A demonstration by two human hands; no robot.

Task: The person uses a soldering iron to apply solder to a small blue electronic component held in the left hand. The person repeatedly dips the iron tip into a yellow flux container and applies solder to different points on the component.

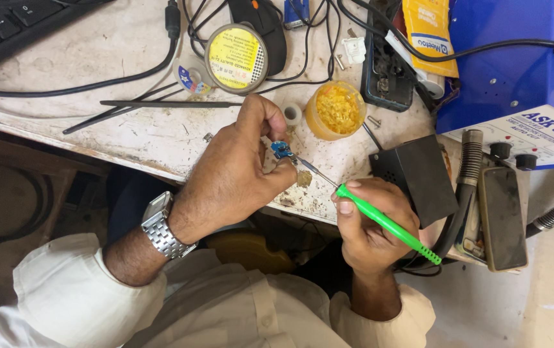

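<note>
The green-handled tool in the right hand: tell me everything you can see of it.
The green-handled tool is slim, with a bright green handle that looks like plastic and a thin grey metal shaft. The right hand grips the handle near its front, and the back end sticks out past the hand, slanting down and to the right. The shaft runs up and to the left, its tip meeting the small blue part pinched in the left hand over the stained white bench edge.
</note>
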